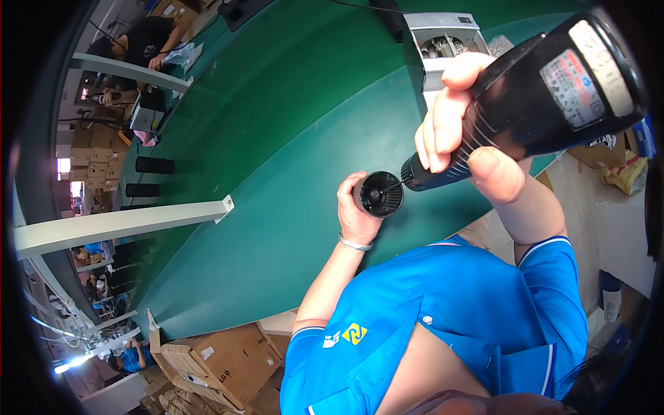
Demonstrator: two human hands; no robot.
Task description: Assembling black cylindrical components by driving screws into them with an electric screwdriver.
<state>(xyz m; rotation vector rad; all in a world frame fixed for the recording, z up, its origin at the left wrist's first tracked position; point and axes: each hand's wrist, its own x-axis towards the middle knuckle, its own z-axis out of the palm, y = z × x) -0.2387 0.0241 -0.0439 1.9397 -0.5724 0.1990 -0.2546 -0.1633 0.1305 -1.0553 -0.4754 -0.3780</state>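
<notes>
The power drill [517,104] is big, black and fat, with pale stickers at its back end. It is on the right, slanting, with its nose pointing left. Its thin bit goes to the mouth of a round black cup [392,203]. The cup is left of the drill, tipped so its hollow, ridged inside shows.

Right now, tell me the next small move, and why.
I'd probably steady the black cup with the left hand and check the bit's seating: the right hand grips the black power driver, its thin bit points into the cup's open mouth, and I cannot tell whether the tip is seated.
</notes>
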